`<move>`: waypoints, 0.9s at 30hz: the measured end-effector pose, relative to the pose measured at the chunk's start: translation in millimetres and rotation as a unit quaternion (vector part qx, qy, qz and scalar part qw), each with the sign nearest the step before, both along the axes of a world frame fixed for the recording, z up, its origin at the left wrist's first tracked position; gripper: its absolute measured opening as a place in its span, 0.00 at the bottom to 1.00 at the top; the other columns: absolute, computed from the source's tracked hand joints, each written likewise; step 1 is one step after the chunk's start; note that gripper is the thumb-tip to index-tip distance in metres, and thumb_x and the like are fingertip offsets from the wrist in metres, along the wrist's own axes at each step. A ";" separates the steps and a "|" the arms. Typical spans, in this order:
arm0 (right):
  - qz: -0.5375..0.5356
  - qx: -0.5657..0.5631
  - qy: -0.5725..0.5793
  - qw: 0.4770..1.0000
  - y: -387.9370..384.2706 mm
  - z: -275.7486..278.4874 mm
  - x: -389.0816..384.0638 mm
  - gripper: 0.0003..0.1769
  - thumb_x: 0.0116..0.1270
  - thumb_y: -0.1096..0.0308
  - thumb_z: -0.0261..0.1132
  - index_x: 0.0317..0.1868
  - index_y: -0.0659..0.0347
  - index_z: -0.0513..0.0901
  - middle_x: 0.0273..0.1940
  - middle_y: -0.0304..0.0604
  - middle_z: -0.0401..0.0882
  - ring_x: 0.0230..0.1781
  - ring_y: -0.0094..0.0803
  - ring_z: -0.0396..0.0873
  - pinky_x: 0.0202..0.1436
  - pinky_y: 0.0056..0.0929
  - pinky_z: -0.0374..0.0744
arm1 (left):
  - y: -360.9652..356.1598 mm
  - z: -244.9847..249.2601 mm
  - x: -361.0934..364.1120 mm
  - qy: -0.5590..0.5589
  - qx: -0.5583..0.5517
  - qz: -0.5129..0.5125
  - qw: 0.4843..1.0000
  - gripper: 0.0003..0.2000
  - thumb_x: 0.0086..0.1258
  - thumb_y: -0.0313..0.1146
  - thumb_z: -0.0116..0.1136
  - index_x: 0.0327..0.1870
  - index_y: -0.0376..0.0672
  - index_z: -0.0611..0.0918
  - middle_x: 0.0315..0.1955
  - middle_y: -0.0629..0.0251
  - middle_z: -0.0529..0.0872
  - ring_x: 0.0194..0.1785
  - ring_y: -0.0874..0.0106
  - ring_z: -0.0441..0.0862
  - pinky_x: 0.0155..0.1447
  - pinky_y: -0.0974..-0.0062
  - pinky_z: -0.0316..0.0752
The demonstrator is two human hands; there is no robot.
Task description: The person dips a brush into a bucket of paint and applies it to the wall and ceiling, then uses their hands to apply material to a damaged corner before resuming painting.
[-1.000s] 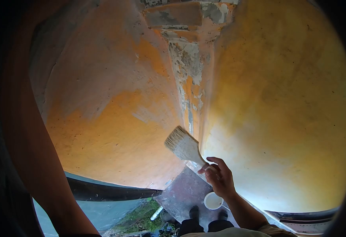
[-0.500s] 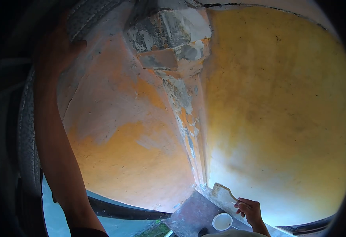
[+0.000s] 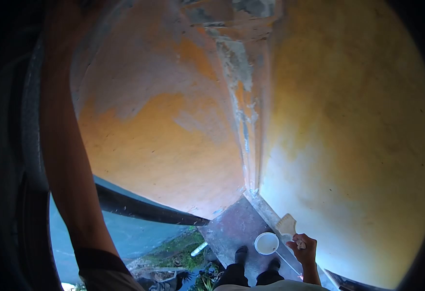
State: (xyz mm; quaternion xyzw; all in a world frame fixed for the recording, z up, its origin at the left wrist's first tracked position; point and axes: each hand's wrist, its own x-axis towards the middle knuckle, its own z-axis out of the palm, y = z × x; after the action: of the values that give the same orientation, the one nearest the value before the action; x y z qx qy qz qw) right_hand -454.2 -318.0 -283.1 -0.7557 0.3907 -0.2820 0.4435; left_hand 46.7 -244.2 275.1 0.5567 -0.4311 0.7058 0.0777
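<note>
Lowered from the wall corner (image 3: 252,145), now at 5 o'clock: right hand (image 3: 303,245), fingers closed round the handle of brush (image 3: 287,225), bristles up. Just beside, at its 9 o'clock, white cup (image 3: 266,243) on ledge (image 3: 232,228). Left arm (image 3: 62,160) raised toward 11 o'clock, hand unseen.

A pale, flat brush (image 3: 286,225) sits in my right grip (image 3: 303,245), bristles pointing up, just beside the round white cup (image 3: 266,243) standing near the slab's (image 3: 229,228) right edge.
</note>
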 end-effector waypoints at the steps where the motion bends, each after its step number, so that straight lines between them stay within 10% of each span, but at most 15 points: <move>1: 0.004 -0.018 0.018 1.000 0.9 -8.2 -6.9 0.12 0.53 0.75 0.80 0.33 0.63 0.83 0.25 0.41 0.83 0.23 0.24 0.79 0.30 0.26 0.77 | 1.9 -20.2 -16.9 -0.045 -0.005 -0.044 0.998 0.38 0.56 0.43 0.74 0.70 0.41 0.73 0.60 0.45 0.81 0.64 0.49 0.78 0.68 0.56 0.72; 11: 0.040 -0.108 0.061 0.991 -14.5 -65.6 -43.6 0.10 0.65 0.67 0.69 0.40 0.67 0.85 0.26 0.52 0.85 0.26 0.42 0.86 0.33 0.36 0.82 | 172.7 -161.2 -57.6 -0.025 -0.036 0.082 0.996 0.31 0.58 0.39 0.71 0.64 0.40 0.79 0.59 0.47 0.76 0.65 0.50 0.69 0.66 0.49 0.69; 17: 0.088 -0.106 0.087 0.987 -24.7 -75.6 -32.7 0.08 0.60 0.71 0.70 0.39 0.67 0.85 0.27 0.54 0.85 0.27 0.50 0.86 0.34 0.39 0.82 | 217.1 -146.4 -52.4 0.090 -0.012 0.183 0.979 0.43 0.58 0.50 0.75 0.69 0.29 0.71 0.56 0.40 0.77 0.61 0.43 0.75 0.64 0.46 0.71; 21: 0.146 -0.120 0.091 0.978 -28.6 -83.4 -20.2 0.12 0.63 0.72 0.69 0.45 0.71 0.85 0.34 0.59 0.86 0.34 0.54 0.87 0.39 0.42 0.83 | 238.7 -137.8 -19.0 0.224 -0.020 0.314 0.923 0.57 0.54 0.71 0.69 0.73 0.28 0.67 0.70 0.33 0.70 0.75 0.48 0.68 0.76 0.61 0.65; 23: 0.141 -0.103 0.083 0.981 -21.9 -84.8 -15.1 0.14 0.65 0.74 0.69 0.50 0.71 0.84 0.35 0.58 0.86 0.35 0.52 0.87 0.40 0.40 0.83 | 280.5 -118.5 36.8 0.167 0.055 0.314 0.933 0.54 0.58 0.64 0.71 0.75 0.29 0.64 0.73 0.39 0.67 0.77 0.49 0.64 0.80 0.61 0.59; 27: 0.144 -0.046 0.094 0.984 -13.6 -140.8 -34.5 0.19 0.64 0.73 0.71 0.56 0.65 0.84 0.40 0.57 0.87 0.39 0.49 0.88 0.42 0.38 0.84 | 265.4 -123.7 22.6 0.192 0.008 0.248 0.949 0.55 0.47 0.56 0.84 0.63 0.17 0.65 0.52 0.25 0.77 0.55 0.41 0.80 0.58 0.48 0.78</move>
State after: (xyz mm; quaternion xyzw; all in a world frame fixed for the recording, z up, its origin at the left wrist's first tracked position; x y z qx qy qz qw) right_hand -488.7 -331.6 -423.9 -0.8468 0.3041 -0.1610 0.4055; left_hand 69.3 21.2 151.4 0.7718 -0.2618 0.5790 -0.0224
